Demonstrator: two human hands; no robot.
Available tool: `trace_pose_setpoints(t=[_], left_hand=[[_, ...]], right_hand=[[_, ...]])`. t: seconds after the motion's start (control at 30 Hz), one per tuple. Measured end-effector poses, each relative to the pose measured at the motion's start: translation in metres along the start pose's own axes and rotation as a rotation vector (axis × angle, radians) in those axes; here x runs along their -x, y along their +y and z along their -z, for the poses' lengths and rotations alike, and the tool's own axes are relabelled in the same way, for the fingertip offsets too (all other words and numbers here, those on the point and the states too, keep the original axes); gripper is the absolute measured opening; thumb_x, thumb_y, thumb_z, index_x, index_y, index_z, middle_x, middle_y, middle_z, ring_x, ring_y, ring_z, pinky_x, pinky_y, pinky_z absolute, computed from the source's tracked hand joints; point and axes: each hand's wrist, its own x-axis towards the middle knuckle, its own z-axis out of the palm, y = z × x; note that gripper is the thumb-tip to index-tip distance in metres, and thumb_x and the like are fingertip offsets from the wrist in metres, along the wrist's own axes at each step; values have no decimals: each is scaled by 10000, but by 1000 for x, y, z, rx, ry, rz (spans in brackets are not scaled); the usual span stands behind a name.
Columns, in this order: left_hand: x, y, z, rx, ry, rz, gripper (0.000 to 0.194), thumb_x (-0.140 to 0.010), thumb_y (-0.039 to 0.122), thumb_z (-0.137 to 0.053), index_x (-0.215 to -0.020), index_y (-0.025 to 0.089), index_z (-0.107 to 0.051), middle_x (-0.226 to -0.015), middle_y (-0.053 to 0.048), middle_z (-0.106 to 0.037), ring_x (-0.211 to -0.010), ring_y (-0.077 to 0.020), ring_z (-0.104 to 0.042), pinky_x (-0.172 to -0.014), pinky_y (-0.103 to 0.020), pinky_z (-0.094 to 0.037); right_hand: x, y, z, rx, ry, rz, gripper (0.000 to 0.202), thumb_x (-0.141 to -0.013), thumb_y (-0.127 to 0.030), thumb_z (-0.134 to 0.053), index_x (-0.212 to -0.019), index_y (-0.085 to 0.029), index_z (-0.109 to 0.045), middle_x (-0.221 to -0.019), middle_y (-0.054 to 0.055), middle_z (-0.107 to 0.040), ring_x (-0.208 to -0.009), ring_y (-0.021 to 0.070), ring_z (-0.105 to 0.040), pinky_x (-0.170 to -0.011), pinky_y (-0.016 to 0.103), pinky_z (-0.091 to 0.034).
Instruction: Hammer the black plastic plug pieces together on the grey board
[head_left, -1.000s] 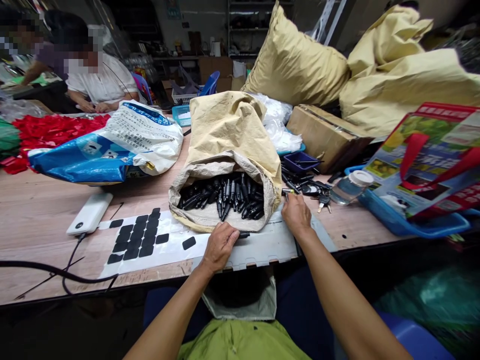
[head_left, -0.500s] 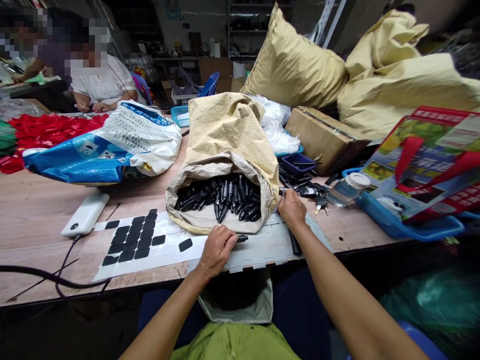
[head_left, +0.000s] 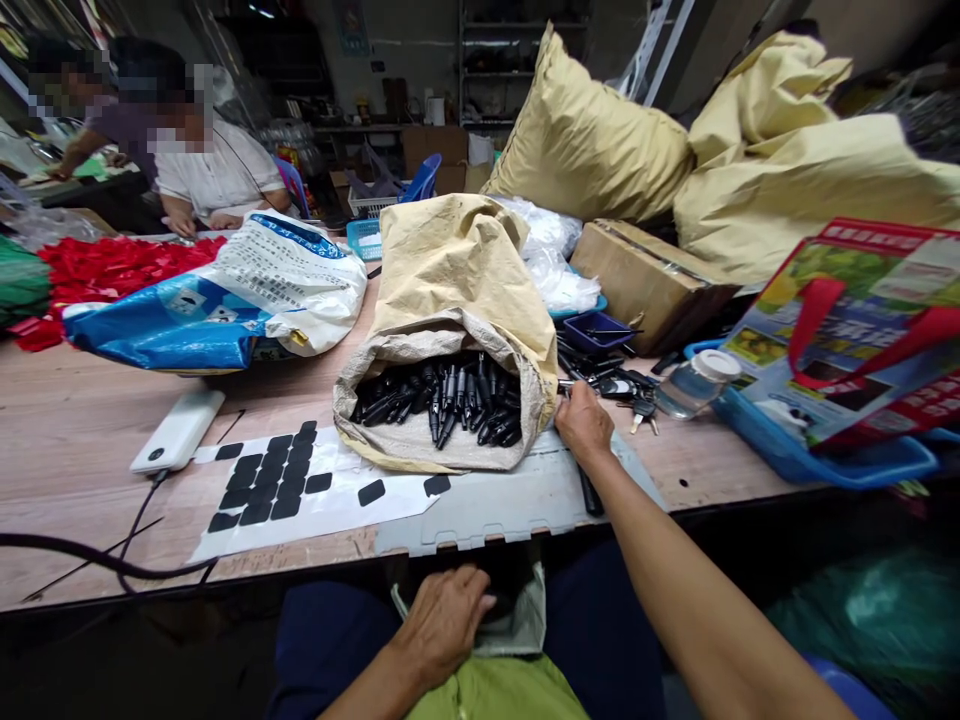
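Note:
My left hand is over my lap, above the mouth of a pale sack. Its fingers are loosely bent and slightly apart, and nothing shows in them. My right hand is closed beside the filled sack, on a metal-ended tool that it mostly hides. A black handle sticks out below the wrist; whether it belongs to that tool I cannot tell. In front lies a beige woven sack, its rolled mouth facing me, full of black pen-shaped parts. A grey board lies under its front.
Left are a sheet of black stickers, a white power bank and a blue-white bag. Keys, a jar and a blue basket stand right. Another person sits at the back left.
My left hand has moved down from the board's edge to the lap sack. The black pen-shaped part it held no longer shows. The right hand has stayed in place.

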Motion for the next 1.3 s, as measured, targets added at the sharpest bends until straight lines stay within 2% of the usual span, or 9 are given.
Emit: trace_pose_setpoints(t=[0.1,0.2,0.3,0.43,0.6,0.83,0.93,1.07,1.3], left_hand=[[2,4,6,75,-12,71,362,-988,269,-495,-1348,291,-534,-1166,-82,-676,-982,-265,-701,-839,-381,-510],[2,20,28,185,-7,-69,360,-962,251,-542,-1310,341,-565,-1165,-41,-668,-974,-227,-700,-821,-333,-519],[-16,28,60,248,195,-153,224,-987,289,-538,-1191,303,-629,-1055,-35,-684,-950,-205,-682,-815,-308,-514],[-69,7,105,112,636,72,164,-991,322,-543,-1059,215,-646,-975,-61,-653,-858,-210,-647,-774,-333,-498],[-122,-27,136,-172,737,381,252,-909,430,-664,-838,188,-669,-964,-87,-589,-864,-248,-616,-711,-346,-468],[-110,-30,131,-209,684,377,201,-873,374,-692,-773,205,-651,-903,-63,-582,-920,-257,-602,-733,-340,-459],[-90,-22,125,-78,684,238,161,-876,365,-695,-820,224,-641,-895,-34,-580,-868,-218,-603,-704,-312,-452],[-75,-15,112,64,536,38,121,-868,319,-713,-888,229,-635,-938,-23,-597,-828,-188,-598,-710,-297,-462],[-76,-29,96,145,510,-44,138,-857,301,-738,-924,226,-643,-929,-24,-621,-863,-201,-605,-760,-316,-472]], right_hand=[[0,0,1,-3,-5,-2,264,-1015,-284,-437,-1229,-169,-541,-1180,125,-622,-938,233,-624,-738,315,-397],[0,0,1,-8,-12,-3,269,-1019,-284,-434,-1239,-168,-538,-1174,128,-615,-936,233,-622,-741,314,-399],[0,0,1,-5,-12,-5,266,-1019,-272,-429,-1240,-166,-534,-1181,131,-610,-947,235,-621,-748,315,-400],[1,-1,2,-1,-4,0,251,-1014,-257,-423,-1220,-167,-534,-1178,122,-620,-957,237,-626,-744,316,-400],[1,-1,3,-6,-1,-9,237,-1009,-263,-434,-1203,-171,-535,-1177,122,-633,-932,231,-636,-729,315,-395],[0,-1,4,-15,-9,-17,248,-1006,-274,-435,-1214,-180,-531,-1187,116,-640,-927,231,-643,-731,317,-401],[1,-2,4,-18,-12,-23,262,-1006,-274,-434,-1227,-174,-532,-1194,130,-636,-947,238,-640,-747,323,-410],[1,-2,4,-27,-13,-29,275,-1011,-283,-427,-1239,-174,-535,-1199,134,-629,-948,244,-639,-756,329,-420],[1,-1,4,-45,-3,-35,279,-1006,-297,-450,-1244,-181,-542,-1194,127,-631,-953,244,-640,-763,329,-421]])
